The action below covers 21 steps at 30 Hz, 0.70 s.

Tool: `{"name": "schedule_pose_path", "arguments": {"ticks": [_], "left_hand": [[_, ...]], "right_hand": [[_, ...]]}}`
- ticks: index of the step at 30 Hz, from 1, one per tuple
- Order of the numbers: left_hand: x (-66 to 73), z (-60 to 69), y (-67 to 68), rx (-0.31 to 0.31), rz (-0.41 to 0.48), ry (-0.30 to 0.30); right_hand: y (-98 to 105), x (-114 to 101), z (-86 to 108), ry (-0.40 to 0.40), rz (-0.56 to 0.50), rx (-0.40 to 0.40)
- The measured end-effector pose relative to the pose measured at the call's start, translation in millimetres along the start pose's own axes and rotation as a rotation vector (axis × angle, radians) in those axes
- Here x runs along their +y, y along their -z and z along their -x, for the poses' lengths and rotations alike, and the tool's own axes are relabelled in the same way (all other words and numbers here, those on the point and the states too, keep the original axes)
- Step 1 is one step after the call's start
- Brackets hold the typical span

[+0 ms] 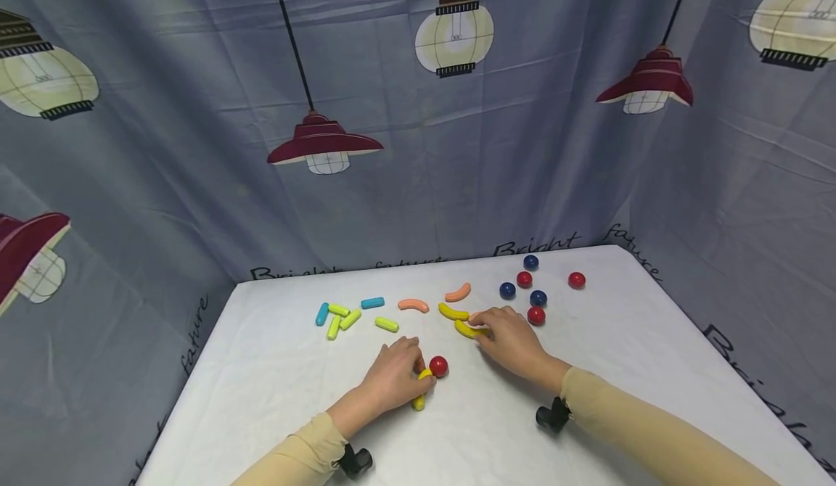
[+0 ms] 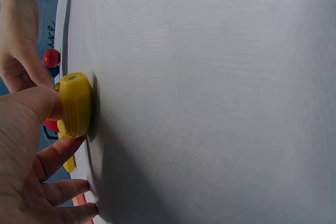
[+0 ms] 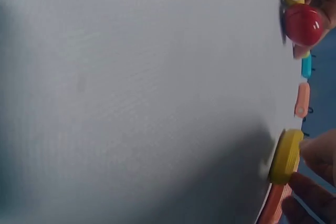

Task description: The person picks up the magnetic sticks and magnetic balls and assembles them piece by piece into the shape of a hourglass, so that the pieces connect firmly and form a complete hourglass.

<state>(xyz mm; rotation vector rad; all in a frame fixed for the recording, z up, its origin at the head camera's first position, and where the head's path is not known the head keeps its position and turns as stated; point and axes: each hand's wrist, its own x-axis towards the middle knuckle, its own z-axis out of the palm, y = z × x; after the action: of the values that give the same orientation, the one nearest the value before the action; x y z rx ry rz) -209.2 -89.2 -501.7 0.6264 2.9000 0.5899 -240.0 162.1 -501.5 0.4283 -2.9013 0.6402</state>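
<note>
My left hand (image 1: 393, 377) pinches a yellow toy banana (image 1: 419, 402) between thumb and index finger, low over the white table. In the left wrist view that banana (image 2: 76, 103) shows end-on, the other fingers spread below it. A glossy red ball (image 1: 439, 366) sits just beyond the thumb. My right hand (image 1: 512, 341) holds another yellow banana (image 1: 466, 329) at its right end; the right wrist view shows this banana (image 3: 286, 157) between thumb and fingers. Just behind lies a third yellow banana (image 1: 453, 312), and an orange sausage-shaped piece (image 1: 475, 317) is partly hidden by the right hand.
Two more orange pieces (image 1: 414, 305) lie farther back. To the left are several lime-green sticks (image 1: 387, 324) and two blue sticks (image 1: 373, 302). Dark blue balls (image 1: 507, 291) and red balls (image 1: 536, 315) are at the back right. A grey curtain (image 1: 405, 203) hangs behind the table (image 1: 274, 399).
</note>
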Motion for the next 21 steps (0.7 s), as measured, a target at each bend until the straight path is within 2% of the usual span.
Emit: {"name": "schedule_pose_path", "arguments": {"ticks": [9,15,18,21], "left_hand": [[0.3,0.4,0.1,0.000,0.007,-0.004],[-0.1,-1.0,0.1,0.000,0.002,-0.010],[-0.9,-0.2,-0.4,-0.006,0.006,-0.004],[-1.4,0.8,-0.8,-0.007,0.014,-0.002]], "right_hand": [[-5.6,1.1,-0.5,-0.044,-0.037,-0.082],[-4.8,-9.0,16.4,-0.046,-0.047,-0.147],[-2.8,-11.4,25.9,-0.033,-0.005,-0.187],[-0.1,-8.7,33.3,0.024,0.052,-0.205]]}}
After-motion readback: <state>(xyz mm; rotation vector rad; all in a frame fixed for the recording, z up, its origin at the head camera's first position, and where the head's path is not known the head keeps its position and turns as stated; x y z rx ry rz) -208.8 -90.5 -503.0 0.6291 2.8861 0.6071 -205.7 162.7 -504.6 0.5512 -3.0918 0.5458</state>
